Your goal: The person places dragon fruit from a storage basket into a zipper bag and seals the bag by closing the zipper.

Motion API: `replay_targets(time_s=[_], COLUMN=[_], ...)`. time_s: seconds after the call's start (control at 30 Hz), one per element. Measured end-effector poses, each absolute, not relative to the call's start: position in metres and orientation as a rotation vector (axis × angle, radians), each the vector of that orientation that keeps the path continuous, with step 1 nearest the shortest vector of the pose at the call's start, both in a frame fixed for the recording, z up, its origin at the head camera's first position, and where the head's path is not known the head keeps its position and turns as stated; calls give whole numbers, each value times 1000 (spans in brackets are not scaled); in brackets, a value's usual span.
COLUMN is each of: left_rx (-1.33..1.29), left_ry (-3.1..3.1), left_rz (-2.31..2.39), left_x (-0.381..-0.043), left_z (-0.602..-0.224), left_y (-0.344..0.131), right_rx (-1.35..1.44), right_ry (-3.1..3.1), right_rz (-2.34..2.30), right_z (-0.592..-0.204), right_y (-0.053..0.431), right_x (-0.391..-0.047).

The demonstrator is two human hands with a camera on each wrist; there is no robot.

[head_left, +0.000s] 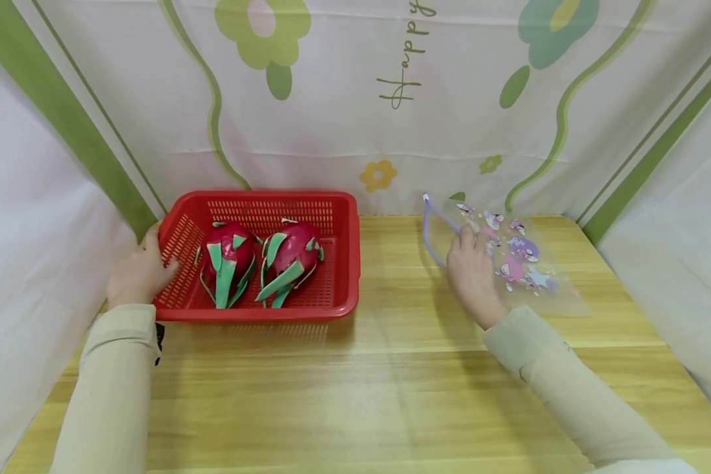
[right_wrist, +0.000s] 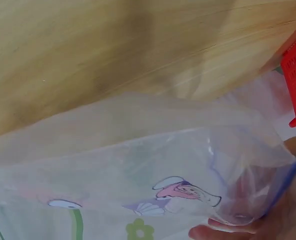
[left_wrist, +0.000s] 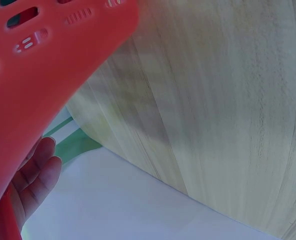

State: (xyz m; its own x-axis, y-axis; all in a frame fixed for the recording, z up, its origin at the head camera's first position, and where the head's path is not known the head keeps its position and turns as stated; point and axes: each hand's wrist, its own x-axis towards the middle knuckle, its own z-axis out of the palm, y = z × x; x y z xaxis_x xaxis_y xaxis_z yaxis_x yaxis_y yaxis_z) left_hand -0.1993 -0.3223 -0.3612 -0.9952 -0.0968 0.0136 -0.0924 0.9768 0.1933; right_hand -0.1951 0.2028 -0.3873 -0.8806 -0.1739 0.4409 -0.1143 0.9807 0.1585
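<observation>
At the left of the head view is a red perforated plastic basket [head_left: 255, 315] with two dragon fruits in it, a left one [head_left: 230, 236] and a right one [head_left: 299, 245], both with green scales. My left hand [head_left: 139, 270] grips the basket's left rim; the left wrist view shows its fingers curled at the basket wall [left_wrist: 48, 75]. On the right, my right hand [head_left: 473, 273] pinches a clear zip bag [head_left: 551, 299] near its purple zip edge. Pink, purple and blue cartoon prints cover the bag. In the right wrist view, the fingers show partly behind the film.
Both things are on or over a wooden table [head_left: 361, 395]. A white cloth with flower prints [head_left: 332, 125] rises behind the table, and more white cloth [head_left: 681, 178] stands along its sides. A shadow falls beneath the basket's front rim.
</observation>
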Motion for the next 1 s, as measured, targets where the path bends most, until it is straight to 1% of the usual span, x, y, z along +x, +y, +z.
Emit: replay_targets(time_s=[0.17,0.5,0.67,1.0], left_rx=[153,159,163,154], left_ry=[-3107,-3110,-3116,-3124], left_rz=[-301,-323,-327,-332], left_x=[-200,-200,-201,-202], left_z=[-363,-364,-364,-363], left_y=[-323,-325,-326,-326], right_rx=[191,237,215,258], right_ry=[-2833,-2887,-2902,-2734], right_rz=[-50,263,310,247], right_z=[-384,-382,-384,-384], right_y=[205,205,204,204], right_x=[-198,-201,-201,-203])
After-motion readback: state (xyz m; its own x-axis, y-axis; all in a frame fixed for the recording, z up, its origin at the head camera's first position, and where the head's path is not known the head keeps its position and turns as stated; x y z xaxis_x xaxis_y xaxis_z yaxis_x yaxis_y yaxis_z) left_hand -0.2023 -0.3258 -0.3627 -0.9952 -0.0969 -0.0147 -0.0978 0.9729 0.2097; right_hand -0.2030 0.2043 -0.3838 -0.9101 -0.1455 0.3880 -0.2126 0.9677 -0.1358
